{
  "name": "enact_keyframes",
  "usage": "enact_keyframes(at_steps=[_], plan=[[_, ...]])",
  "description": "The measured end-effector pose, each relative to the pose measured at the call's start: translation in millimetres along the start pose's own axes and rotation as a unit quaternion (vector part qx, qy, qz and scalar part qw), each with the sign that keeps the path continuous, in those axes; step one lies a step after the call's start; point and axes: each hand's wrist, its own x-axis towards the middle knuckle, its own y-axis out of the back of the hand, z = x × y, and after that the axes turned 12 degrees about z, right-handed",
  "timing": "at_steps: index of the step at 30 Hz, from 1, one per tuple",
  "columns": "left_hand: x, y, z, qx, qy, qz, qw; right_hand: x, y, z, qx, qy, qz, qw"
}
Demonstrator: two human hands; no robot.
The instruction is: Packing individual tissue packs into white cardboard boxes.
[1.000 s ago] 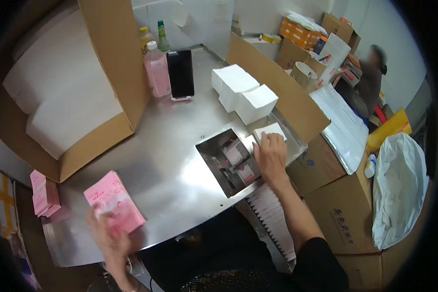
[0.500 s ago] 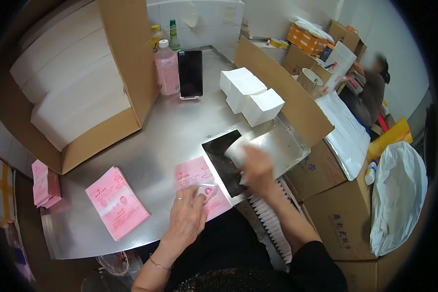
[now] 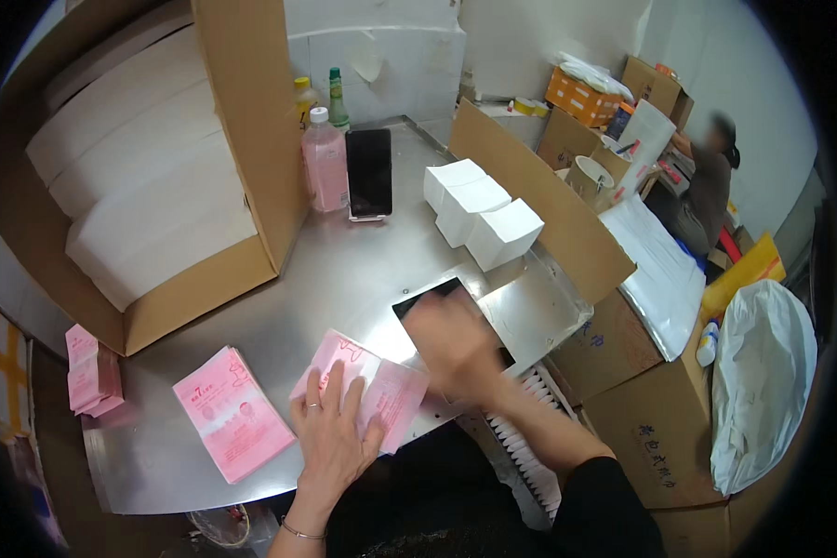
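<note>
My left hand (image 3: pixel 330 432) lies on a pink printed packet (image 3: pixel 398 405), its fingers spread over the left part. A pale strip runs across the packet beside my fingertips, and its right part sits at an angle. Just right of it, my right hand (image 3: pixel 451 349) is smeared by motion above a black rectangular panel (image 3: pixel 505 357) set in the metal table (image 3: pixel 316 284). Its fingers cannot be made out, nor whether anything is in them. To the left lies a neat stack of pink packets (image 3: pixel 228 414).
White folded tissue stacks (image 3: pixel 504 232) stand beyond the panel, beside a cardboard flap (image 3: pixel 549 205). A phone (image 3: pixel 370 175) and pink bottle (image 3: pixel 325 163) stand at the back. An open carton of white tissue (image 3: pixel 163 200) fills the left. Another person (image 3: pixel 707 186) sits far right.
My right hand has moved left toward the packet, and the white thing seen in it is no longer visible. My left hand has shifted left and spread its fingers; the packet has turned and shifted.
</note>
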Motion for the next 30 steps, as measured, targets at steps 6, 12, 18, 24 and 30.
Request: enact_keyframes(at_steps=[6, 12, 18, 24, 30], plan=[[22, 12, 34, -0.032, 0.102, -0.169, 0.980, -2, 18, 164, -0.288, -0.104, 0.121, 0.944], [16, -8, 23, -0.005, -0.040, 0.053, 0.998, -3, 40, 136, -0.222, -0.167, 0.014, 0.961], [12, -10, 20, -0.022, -0.010, 0.020, 1.000, -24, 65, 83, -0.390, -0.122, 0.054, 0.911], [11, -5, 22, 0.000, -0.028, -0.006, 1.000, -15, 68, 95, -0.326, -0.176, 0.049, 0.928], [19, 11, 27, 0.015, -0.036, -0.047, 0.998, -11, 84, 96, -0.295, -0.242, -0.032, 0.924]])
